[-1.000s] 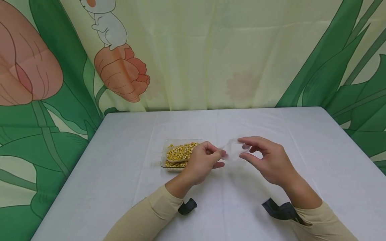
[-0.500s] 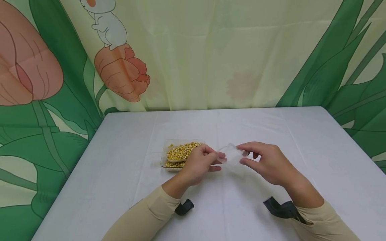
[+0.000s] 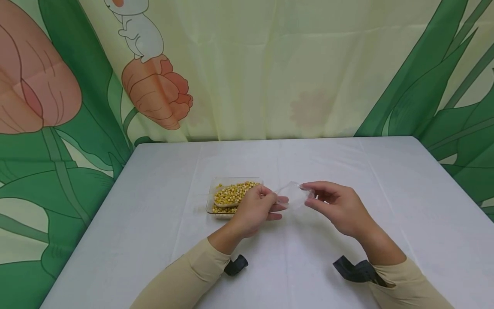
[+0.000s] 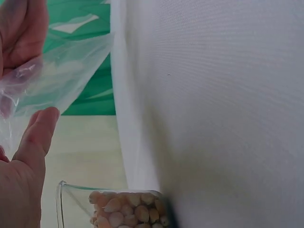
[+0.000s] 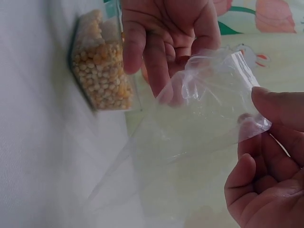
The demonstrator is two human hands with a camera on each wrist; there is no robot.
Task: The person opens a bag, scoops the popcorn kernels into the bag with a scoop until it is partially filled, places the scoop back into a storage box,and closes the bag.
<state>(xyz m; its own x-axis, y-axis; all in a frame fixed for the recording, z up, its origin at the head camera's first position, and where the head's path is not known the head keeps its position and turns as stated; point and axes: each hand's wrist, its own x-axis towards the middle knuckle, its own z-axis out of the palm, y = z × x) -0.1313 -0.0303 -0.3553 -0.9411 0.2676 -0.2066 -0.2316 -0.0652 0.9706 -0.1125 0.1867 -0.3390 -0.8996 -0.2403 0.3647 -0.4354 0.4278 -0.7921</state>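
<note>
A clear thin plastic bag (image 5: 190, 128) is stretched between both hands above the table, its loose part hanging down in the right wrist view. My left hand (image 3: 254, 208) pinches one side of it between thumb and index finger, with the other fingers extended. On the opposite side, my right hand (image 3: 341, 208) pinches the bag's edge between thumb and fingertips. Just behind the left hand stands a clear rectangular container (image 3: 209, 201) of yellow corn kernels (image 3: 231, 194). A pale curved rim (image 3: 224, 206) shows among the kernels, with more kernels heaped above it; its right part is hidden by the hand.
A white cloth covers the table (image 3: 154, 206). Behind it hangs a curtain (image 3: 247, 77) printed with flowers, leaves and a rabbit. Black straps or mounts (image 3: 236, 265) sit at both wrists below the beige sleeves.
My right hand has come slightly left, and its thumb and fingers have closed onto the bag's edge. The left hand has lowered slightly, still holding the bag. The container has stayed in place.
</note>
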